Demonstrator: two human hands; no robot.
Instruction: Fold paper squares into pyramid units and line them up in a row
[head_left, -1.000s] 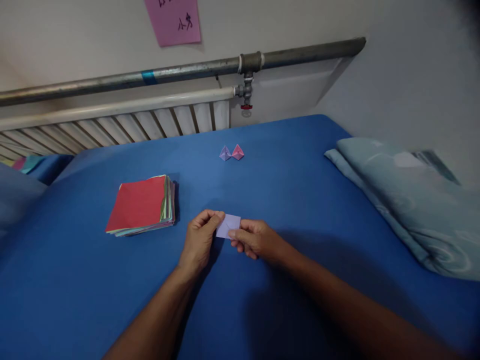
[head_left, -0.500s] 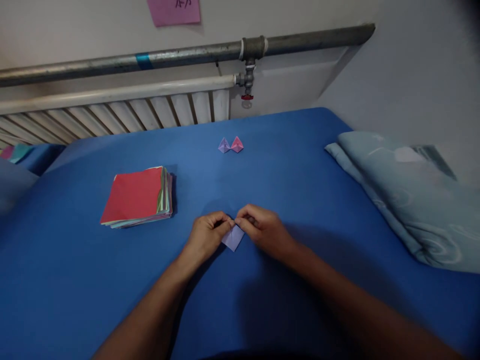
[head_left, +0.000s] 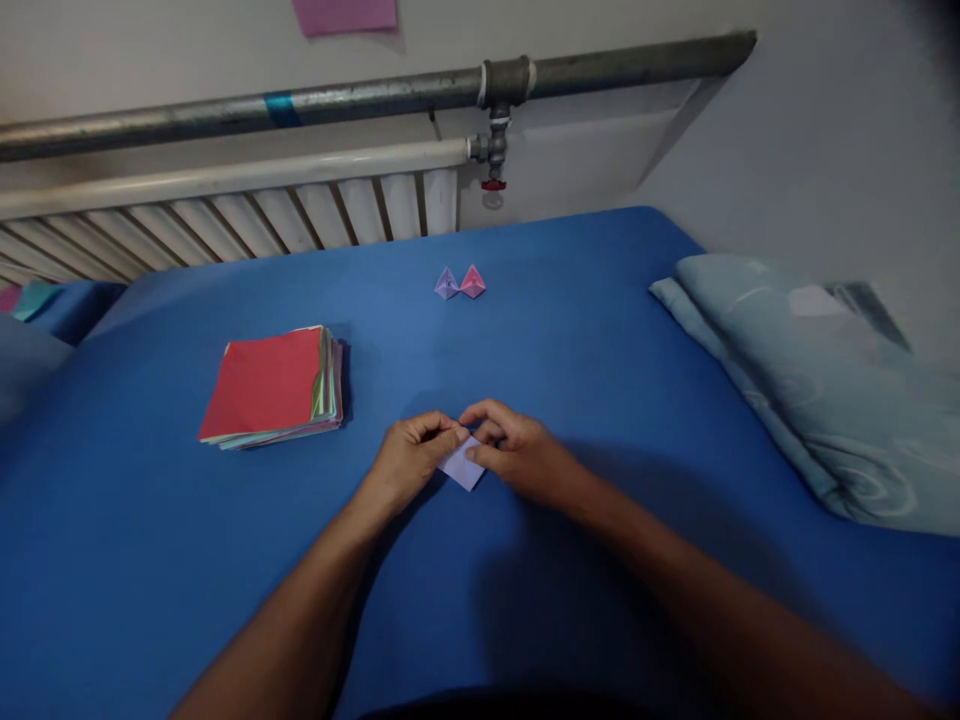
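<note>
A small folded piece of lavender paper (head_left: 466, 473) is between my hands, one corner pointing toward me. My left hand (head_left: 411, 455) pinches its upper left part between thumb and index finger. My right hand (head_left: 517, 452) has its thumb on the right side of the paper and its index finger curled round the far edge. The fingers hide the far part of the paper. Farther off on the blue surface (head_left: 570, 340) stand two small folded paper pieces, a lavender one (head_left: 447, 285) and a pink one (head_left: 472, 283), side by side.
To the left lies a stack of coloured paper (head_left: 266, 385), a red sheet on top. A folded pale green-blue cloth (head_left: 817, 400) is on the right. Behind the surface are a white radiator (head_left: 322, 215), a metal pipe (head_left: 375, 97) and a red-handled valve (head_left: 493, 184).
My right thumb has slid from the paper's far corner onto its right side, and those fingers have opened a little. The left hand still pinches the paper. The view has tilted slightly.
</note>
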